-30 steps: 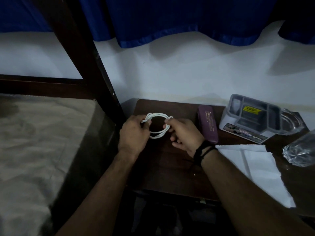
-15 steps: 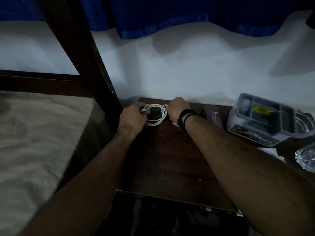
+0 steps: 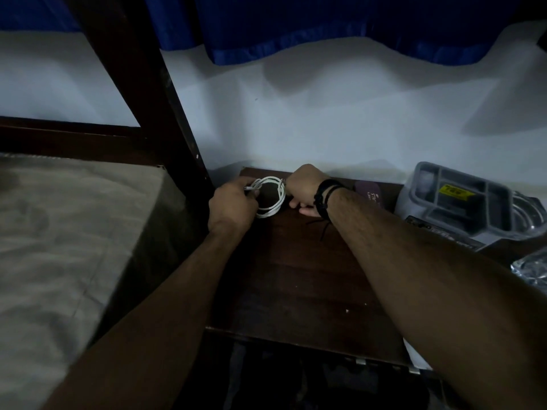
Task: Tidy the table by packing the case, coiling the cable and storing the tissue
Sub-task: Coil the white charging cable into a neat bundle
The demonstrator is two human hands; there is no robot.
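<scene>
A white cable (image 3: 276, 199), wound into a small coil, lies at the far left corner of the dark wooden table (image 3: 296, 279). My left hand (image 3: 232, 204) grips the coil's left side, with a cable end poking out near the fingers. My right hand (image 3: 305, 187) holds the coil's right side, its fingers curled toward the table. A purple case (image 3: 368, 192) lies just right of my right wrist, partly hidden by it. My right forearm covers the tissue; only a white sliver (image 3: 417, 358) shows at the table's front edge.
A grey plastic organiser box (image 3: 461, 202) stands at the back right, with crinkled clear plastic (image 3: 532, 267) in front of it. A dark bed post (image 3: 165, 108) and a mattress (image 3: 59, 247) border the table on the left. The white wall runs close behind.
Both hands carried the coil away from me toward the table's far left corner and lowered it onto the wood. My right forearm now covers the tissue and part of the case.
</scene>
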